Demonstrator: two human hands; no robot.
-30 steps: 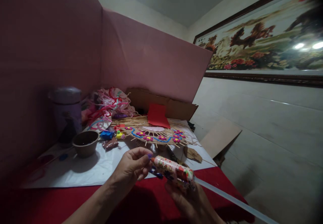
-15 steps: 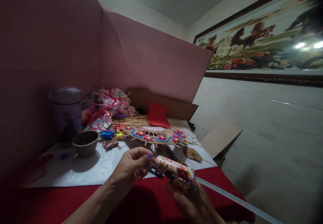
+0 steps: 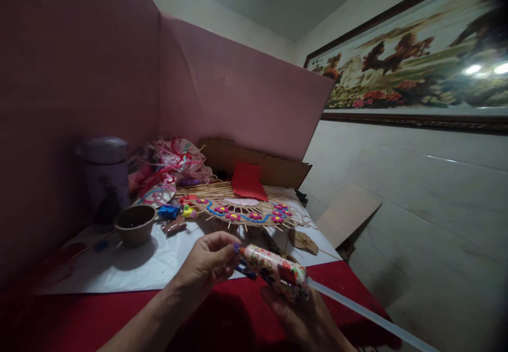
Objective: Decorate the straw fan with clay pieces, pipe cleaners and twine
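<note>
Between the thumb and fingers of my left hand [image 3: 208, 262] I pinch a small purple piece [image 3: 237, 247], its exact kind too small to tell. My right hand [image 3: 296, 312] is wrapped round a flower-patterned hot glue gun [image 3: 273, 267], with a long whitish glue stick [image 3: 369, 312] coming out of its back. The gun's orange-brown nozzle meets the purple piece or lies right against it. Just beyond my hands stands a curved cardboard craft piece [image 3: 254, 217] with short sticks round its edge, pink and yellow flowers and a wavy blue line.
Left on the white sheet [image 3: 174, 267] stand a brown bowl [image 3: 135, 225] and a purple canister [image 3: 106, 182]. Blue packets [image 3: 169, 212], a brown packet [image 3: 173, 226] and tangled pink pipe cleaners [image 3: 178, 161] lie behind. Red paper [image 3: 248, 181] rests on thin sticks [image 3: 206, 190]; a wood slice [image 3: 304, 242] lies right.
Both hands stay almost still, with the nozzle at the purple piece. The glue stick's far end has shifted slightly left and down.
</note>
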